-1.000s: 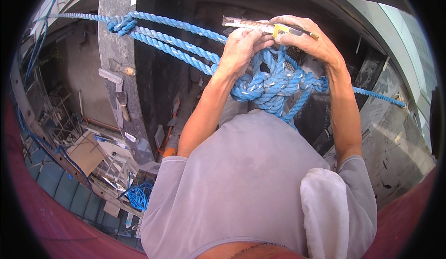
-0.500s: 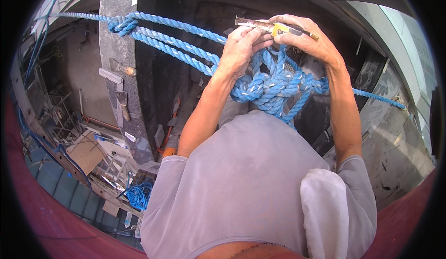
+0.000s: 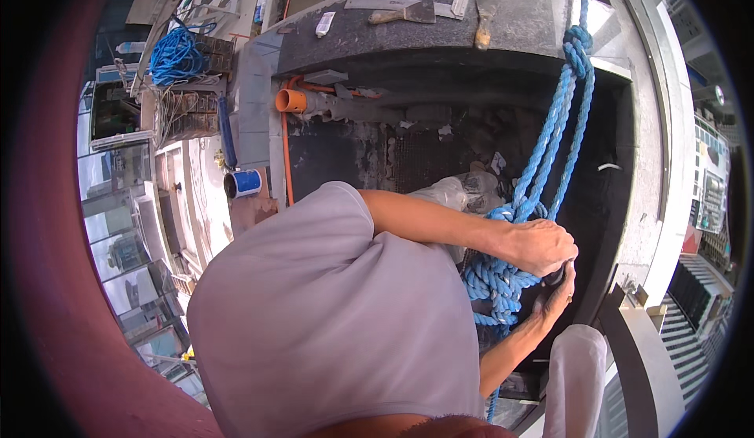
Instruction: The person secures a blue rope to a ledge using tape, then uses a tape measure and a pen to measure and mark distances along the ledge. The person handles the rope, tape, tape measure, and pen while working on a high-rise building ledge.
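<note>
At about four o'clock in the view, a tangled bundle of thick blue rope (image 3: pixel 496 281) hangs against the dark recess (image 3: pixel 440 163), its doubled strands running up to a knot (image 3: pixel 577 49) near one o'clock on the stone ledge (image 3: pixel 440 14). The left hand (image 3: pixel 542 245) lies curled over the bundle and the right hand (image 3: pixel 556 296) comes from below with fingers bent around a small dark object I cannot identify. Soft, limp and probably fairly heavy, the rope looks best gripped at the bunched knots, with room tight between torso, recess wall and the railing (image 3: pixel 644 359) at five o'clock.
</note>
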### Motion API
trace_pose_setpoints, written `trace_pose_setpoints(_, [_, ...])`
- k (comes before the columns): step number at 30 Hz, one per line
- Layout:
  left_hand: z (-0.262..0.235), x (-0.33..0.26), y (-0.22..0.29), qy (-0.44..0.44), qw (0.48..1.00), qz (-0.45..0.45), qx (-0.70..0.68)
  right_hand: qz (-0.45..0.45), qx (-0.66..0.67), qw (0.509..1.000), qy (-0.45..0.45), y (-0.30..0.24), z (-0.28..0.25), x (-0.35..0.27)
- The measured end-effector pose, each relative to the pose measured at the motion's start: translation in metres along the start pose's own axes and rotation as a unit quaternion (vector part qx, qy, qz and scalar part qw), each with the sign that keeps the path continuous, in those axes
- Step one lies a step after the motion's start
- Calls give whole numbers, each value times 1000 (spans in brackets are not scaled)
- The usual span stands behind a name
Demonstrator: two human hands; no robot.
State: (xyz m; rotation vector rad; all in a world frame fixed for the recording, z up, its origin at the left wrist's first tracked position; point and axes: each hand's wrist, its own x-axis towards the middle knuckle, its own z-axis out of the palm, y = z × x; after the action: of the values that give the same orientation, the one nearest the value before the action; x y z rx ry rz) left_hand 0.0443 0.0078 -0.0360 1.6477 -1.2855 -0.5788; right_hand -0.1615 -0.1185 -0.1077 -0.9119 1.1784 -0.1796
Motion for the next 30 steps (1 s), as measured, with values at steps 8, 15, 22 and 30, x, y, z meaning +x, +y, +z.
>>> trace_pose_setpoints(8, [-15,-58,-14,98,988,64,99,-81,-90,988,-95,-35,54,18])
trace_pose_setpoints(15, [5,-60,-29,190,979,51,54,-77,-27,997,4,-1,49,37])
trace_pose_setpoints(22, [1,-69,-34,156,977,112,90,-248,-273,929,16,-67,57,-3])
trace_pose_setpoints(30, [-92,-55,-52,-119,869,429,216,-693,-442,570,5,-124,290,-93])
